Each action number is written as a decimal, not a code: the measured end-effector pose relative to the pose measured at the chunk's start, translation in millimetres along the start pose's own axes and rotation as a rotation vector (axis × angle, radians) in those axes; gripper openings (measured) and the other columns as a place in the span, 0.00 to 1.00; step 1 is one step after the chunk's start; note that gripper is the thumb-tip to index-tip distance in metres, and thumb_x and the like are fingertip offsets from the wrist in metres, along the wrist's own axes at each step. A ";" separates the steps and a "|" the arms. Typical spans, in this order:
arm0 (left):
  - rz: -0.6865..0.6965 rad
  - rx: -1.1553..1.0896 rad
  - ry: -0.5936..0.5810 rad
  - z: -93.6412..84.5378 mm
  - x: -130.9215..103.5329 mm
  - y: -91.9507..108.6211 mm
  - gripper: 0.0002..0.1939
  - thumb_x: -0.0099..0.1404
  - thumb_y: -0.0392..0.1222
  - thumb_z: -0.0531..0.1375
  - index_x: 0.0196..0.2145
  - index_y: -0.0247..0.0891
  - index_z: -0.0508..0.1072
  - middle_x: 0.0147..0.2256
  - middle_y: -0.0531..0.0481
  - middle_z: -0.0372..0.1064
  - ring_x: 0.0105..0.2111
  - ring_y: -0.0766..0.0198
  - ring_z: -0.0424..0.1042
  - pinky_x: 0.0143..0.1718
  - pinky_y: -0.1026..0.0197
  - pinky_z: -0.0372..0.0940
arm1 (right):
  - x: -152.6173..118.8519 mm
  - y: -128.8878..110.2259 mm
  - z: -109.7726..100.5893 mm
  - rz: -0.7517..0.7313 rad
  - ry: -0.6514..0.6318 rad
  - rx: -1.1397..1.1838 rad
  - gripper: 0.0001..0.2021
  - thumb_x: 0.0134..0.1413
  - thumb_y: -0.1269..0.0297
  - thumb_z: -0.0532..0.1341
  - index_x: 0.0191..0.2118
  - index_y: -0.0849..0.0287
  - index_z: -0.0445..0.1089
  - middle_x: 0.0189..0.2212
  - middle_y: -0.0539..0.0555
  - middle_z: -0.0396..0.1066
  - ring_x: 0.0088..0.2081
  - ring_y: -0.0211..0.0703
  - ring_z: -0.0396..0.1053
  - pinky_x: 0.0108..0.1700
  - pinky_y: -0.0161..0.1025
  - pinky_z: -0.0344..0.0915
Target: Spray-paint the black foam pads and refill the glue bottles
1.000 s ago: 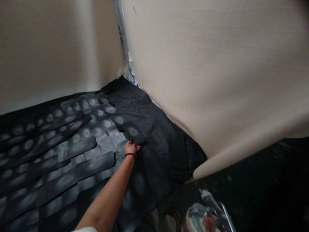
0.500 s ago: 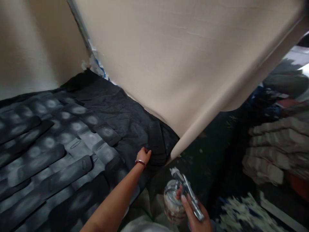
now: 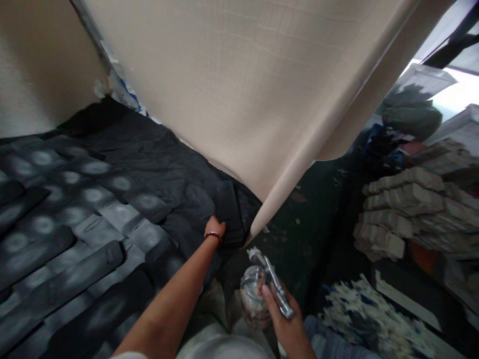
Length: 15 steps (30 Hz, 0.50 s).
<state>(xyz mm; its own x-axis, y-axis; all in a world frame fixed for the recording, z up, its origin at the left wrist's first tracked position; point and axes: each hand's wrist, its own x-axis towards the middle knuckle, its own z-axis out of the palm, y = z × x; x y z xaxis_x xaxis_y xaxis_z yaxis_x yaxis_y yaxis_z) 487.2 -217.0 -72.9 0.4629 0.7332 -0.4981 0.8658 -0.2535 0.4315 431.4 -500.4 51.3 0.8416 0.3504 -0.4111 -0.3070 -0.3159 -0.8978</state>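
Note:
My left hand (image 3: 215, 227), with a bracelet at the wrist, is closed at the left edge of a small stack of dark flat pieces (image 3: 229, 207) on black cloth (image 3: 149, 149). Whether its fingers grip a piece is hidden. Wrapped round the handle of a metal spray gun (image 3: 275, 281) is my right hand (image 3: 280, 309); a clear cup with pale, stained contents (image 3: 254, 299) hangs on the gun. Overlapping dark and grey pieces with whitish round marks (image 3: 90, 264) cover the surface at the left.
Beige sheeting (image 3: 232, 89) hangs behind the black cloth, its rolled edge reaching down near the stack. Bundled pale pieces (image 3: 415, 199) are piled at the right. Light scraps (image 3: 374, 319) lie in a heap at the lower right. Small bits dot the dark green floor (image 3: 299, 234).
The view has shifted right, so most things appear farther left. My left hand is now closer against the stack. The spray gun remains in my right hand.

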 end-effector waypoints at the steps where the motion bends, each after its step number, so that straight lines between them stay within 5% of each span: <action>1: 0.009 0.001 0.015 0.3 -1.3 -0.6 0.12 0.60 0.41 0.60 0.42 0.36 0.68 0.44 0.36 0.73 0.46 0.49 0.73 0.42 0.58 0.65 | 1.0 -1.5 0.9 -0.001 0.004 -0.007 0.23 0.55 0.47 0.62 0.46 0.62 0.76 0.43 0.61 0.77 0.45 0.55 0.74 0.48 0.41 0.70; 10: 0.090 -0.004 0.071 3.4 -1.0 -11.3 0.09 0.59 0.35 0.60 0.39 0.37 0.69 0.42 0.40 0.73 0.44 0.53 0.73 0.42 0.60 0.64 | 13.6 -20.6 2.0 -0.116 0.019 0.002 0.20 0.56 0.49 0.61 0.42 0.62 0.75 0.40 0.61 0.77 0.42 0.54 0.75 0.41 0.39 0.72; 15: 0.030 -0.084 0.079 8.2 1.4 -14.4 0.05 0.59 0.37 0.62 0.34 0.38 0.68 0.38 0.43 0.74 0.42 0.57 0.74 0.41 0.63 0.64 | 7.4 -11.0 -13.9 -0.115 0.012 0.014 0.20 0.56 0.49 0.61 0.43 0.62 0.75 0.39 0.60 0.78 0.42 0.55 0.74 0.41 0.40 0.72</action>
<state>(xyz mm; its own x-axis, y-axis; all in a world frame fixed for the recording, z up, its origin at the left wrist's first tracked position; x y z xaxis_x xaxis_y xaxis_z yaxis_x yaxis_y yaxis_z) 477.0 -217.4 -85.9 0.4693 0.7745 -0.4241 0.8311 -0.2252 0.5085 447.1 -506.5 60.4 0.8767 0.3734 -0.3033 -0.2140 -0.2620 -0.9411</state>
